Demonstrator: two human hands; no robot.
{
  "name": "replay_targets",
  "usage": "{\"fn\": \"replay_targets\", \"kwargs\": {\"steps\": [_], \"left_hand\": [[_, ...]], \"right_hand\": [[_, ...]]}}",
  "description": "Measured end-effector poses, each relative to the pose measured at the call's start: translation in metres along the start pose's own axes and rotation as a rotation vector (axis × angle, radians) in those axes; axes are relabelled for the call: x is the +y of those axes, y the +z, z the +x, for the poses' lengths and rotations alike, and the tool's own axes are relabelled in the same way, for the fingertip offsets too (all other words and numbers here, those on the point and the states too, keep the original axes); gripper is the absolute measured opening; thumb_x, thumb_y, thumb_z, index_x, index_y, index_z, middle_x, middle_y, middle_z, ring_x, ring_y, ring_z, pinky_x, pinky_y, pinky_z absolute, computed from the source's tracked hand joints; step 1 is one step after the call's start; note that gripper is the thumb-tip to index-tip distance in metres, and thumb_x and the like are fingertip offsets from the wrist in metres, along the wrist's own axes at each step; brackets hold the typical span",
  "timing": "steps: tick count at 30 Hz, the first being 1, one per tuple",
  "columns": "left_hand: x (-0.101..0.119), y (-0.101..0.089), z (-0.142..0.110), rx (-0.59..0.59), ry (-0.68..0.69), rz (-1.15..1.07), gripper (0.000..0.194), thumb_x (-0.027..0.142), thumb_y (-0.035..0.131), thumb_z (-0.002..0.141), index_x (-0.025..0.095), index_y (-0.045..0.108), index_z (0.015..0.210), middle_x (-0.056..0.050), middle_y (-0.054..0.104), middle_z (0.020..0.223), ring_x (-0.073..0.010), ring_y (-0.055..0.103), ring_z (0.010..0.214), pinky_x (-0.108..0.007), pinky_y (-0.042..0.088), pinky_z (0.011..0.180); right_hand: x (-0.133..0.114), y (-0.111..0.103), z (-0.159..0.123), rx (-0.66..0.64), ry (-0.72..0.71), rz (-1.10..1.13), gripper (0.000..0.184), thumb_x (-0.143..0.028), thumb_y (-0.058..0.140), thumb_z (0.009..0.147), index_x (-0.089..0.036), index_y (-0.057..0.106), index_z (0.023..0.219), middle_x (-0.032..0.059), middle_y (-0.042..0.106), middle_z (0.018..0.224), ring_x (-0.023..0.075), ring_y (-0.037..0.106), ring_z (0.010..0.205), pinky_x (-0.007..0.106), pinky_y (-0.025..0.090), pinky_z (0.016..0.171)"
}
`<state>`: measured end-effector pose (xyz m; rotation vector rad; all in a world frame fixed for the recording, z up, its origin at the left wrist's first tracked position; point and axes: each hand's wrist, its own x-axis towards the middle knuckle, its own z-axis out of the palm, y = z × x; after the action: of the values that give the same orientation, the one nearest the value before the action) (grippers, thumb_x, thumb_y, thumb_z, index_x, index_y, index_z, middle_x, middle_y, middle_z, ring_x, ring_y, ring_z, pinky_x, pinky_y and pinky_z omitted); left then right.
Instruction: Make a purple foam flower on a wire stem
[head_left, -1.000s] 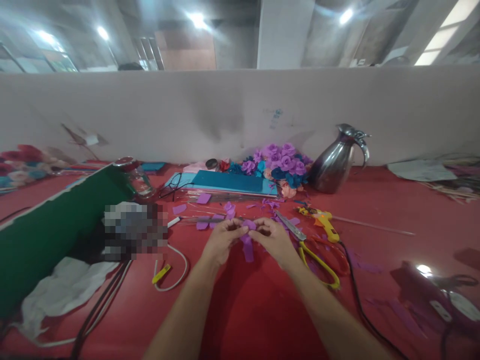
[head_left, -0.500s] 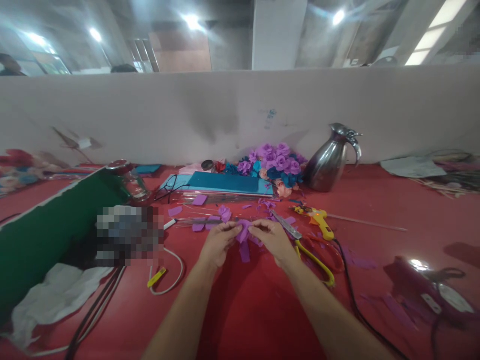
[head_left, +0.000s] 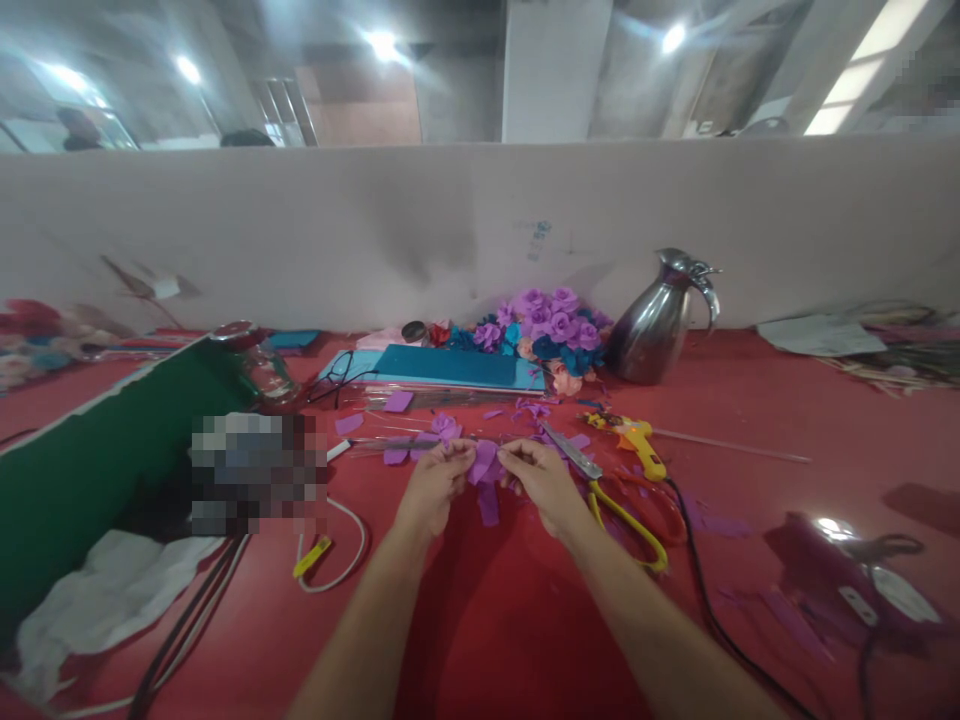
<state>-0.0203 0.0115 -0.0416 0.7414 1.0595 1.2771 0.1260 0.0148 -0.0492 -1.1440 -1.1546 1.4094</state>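
Observation:
Between my two hands is a purple paper petal (head_left: 487,464), held just above the red table (head_left: 525,640). My left hand (head_left: 437,482) pinches its left edge, thumb against fingers. At its right edge my right hand (head_left: 538,478) has the same closed pinch. Below the petal lies a purple paper strip (head_left: 488,503); I cannot tell whether the two are joined. Left of and behind my left hand are a small purple paper flower (head_left: 446,427) and cut purple pieces (head_left: 397,402). Scissors (head_left: 630,525) with yellow and red handles lie beside my right hand.
A yellow hot glue gun (head_left: 641,448) with a black cord lies right of the scissors. Behind are finished paper roses (head_left: 551,315), blue paper sheets (head_left: 450,365) and a steel jug (head_left: 656,325). A green panel (head_left: 82,480) and a glass jar (head_left: 270,370) stand left.
My fingers have moved to the petal's outer edges, and more of its face shows between them. The view has shifted slightly, so the table things appear further left.

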Motion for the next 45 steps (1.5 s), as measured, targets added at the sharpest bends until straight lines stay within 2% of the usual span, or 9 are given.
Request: {"fn": "replay_targets", "kwargs": {"steps": [6, 11, 14, 18, 29, 33, 39, 42, 45], "left_hand": [[0.005, 0.005, -0.008, 0.075, 0.005, -0.006, 0.035, 0.03, 0.085, 0.054, 0.015, 0.065, 0.078, 0.003, 0.06, 0.066, -0.003, 0.043, 0.043, -0.016, 0.027, 0.039], [0.0, 0.01, -0.014, -0.07, 0.005, 0.029, 0.052, 0.01, 0.087, 0.045, 0.018, 0.065, 0.092, -0.003, 0.069, 0.089, -0.0152, 0.065, 0.072, -0.024, 0.049, 0.064], [-0.006, 0.012, -0.011, -0.057, 0.02, 0.005, 0.028, 0.021, 0.083, 0.056, 0.015, 0.064, 0.076, 0.001, 0.063, 0.066, -0.01, 0.056, 0.054, -0.02, 0.041, 0.052], [-0.006, 0.012, -0.007, 0.032, 0.01, -0.026, 0.03, 0.027, 0.084, 0.054, 0.015, 0.058, 0.062, 0.007, 0.05, 0.047, -0.0037, 0.036, 0.038, -0.019, 0.024, 0.04], [-0.002, 0.012, -0.009, 0.063, -0.037, -0.091, 0.033, 0.026, 0.089, 0.045, 0.014, 0.063, 0.061, 0.005, 0.057, 0.05, -0.0039, 0.041, 0.04, -0.018, 0.028, 0.041], [-0.001, 0.013, -0.01, 0.044, -0.054, -0.083, 0.03, 0.021, 0.088, 0.044, 0.015, 0.067, 0.065, 0.002, 0.064, 0.057, -0.007, 0.05, 0.047, -0.019, 0.034, 0.045], [-0.003, 0.01, -0.008, 0.088, -0.081, -0.03, 0.027, 0.025, 0.086, 0.05, 0.014, 0.065, 0.064, 0.007, 0.051, 0.044, -0.0013, 0.031, 0.035, -0.018, 0.022, 0.038], [-0.003, 0.008, -0.008, 0.086, -0.069, -0.048, 0.029, 0.026, 0.086, 0.051, 0.014, 0.061, 0.06, 0.009, 0.044, 0.04, -0.0009, 0.026, 0.034, -0.018, 0.019, 0.038], [-0.004, 0.007, -0.006, 0.087, -0.044, -0.075, 0.035, 0.028, 0.086, 0.051, 0.015, 0.054, 0.055, 0.01, 0.038, 0.04, -0.0005, 0.022, 0.034, -0.019, 0.015, 0.038]], "right_hand": [[-0.003, 0.0, 0.0, 0.045, 0.038, 0.071, 0.023, -0.04, 0.067, 0.064, -0.02, 0.057, 0.067, -0.004, 0.057, 0.048, 0.0117, 0.052, 0.044, 0.022, 0.034, 0.042], [-0.004, 0.001, -0.001, 0.067, 0.037, 0.11, 0.021, -0.036, 0.068, 0.062, -0.02, 0.055, 0.065, -0.0065, 0.054, 0.048, 0.0098, 0.05, 0.04, 0.022, 0.037, 0.041], [-0.005, 0.0, 0.0, 0.077, 0.067, 0.136, 0.022, -0.036, 0.067, 0.061, -0.021, 0.052, 0.064, -0.007, 0.054, 0.048, 0.0108, 0.054, 0.04, 0.021, 0.038, 0.04], [-0.005, 0.0, 0.002, 0.082, 0.094, 0.178, 0.024, -0.037, 0.067, 0.059, -0.022, 0.049, 0.064, -0.0074, 0.054, 0.047, 0.0121, 0.057, 0.042, 0.022, 0.043, 0.044], [0.0, -0.002, 0.001, 0.024, -0.058, -0.037, 0.024, -0.039, 0.073, 0.062, -0.018, 0.062, 0.066, -0.0048, 0.054, 0.051, 0.0123, 0.047, 0.05, 0.026, 0.036, 0.051], [0.002, -0.004, 0.002, 0.032, -0.107, -0.041, 0.019, -0.036, 0.07, 0.064, -0.019, 0.061, 0.064, -0.0024, 0.059, 0.062, 0.0156, 0.053, 0.063, 0.029, 0.041, 0.063], [0.005, 0.0, 0.004, 0.026, -0.098, -0.041, 0.016, -0.034, 0.063, 0.067, -0.02, 0.06, 0.071, 0.0, 0.063, 0.07, 0.0174, 0.056, 0.068, 0.03, 0.044, 0.068], [-0.006, -0.007, -0.001, 0.036, -0.16, -0.216, 0.018, -0.031, 0.059, 0.07, -0.02, 0.061, 0.084, 0.0026, 0.067, 0.079, 0.0187, 0.061, 0.074, 0.032, 0.046, 0.071], [-0.024, -0.033, -0.017, -0.004, -0.279, -0.632, 0.019, -0.026, 0.056, 0.075, -0.022, 0.063, 0.093, 0.006, 0.069, 0.088, 0.0224, 0.064, 0.083, 0.035, 0.046, 0.074]]}}
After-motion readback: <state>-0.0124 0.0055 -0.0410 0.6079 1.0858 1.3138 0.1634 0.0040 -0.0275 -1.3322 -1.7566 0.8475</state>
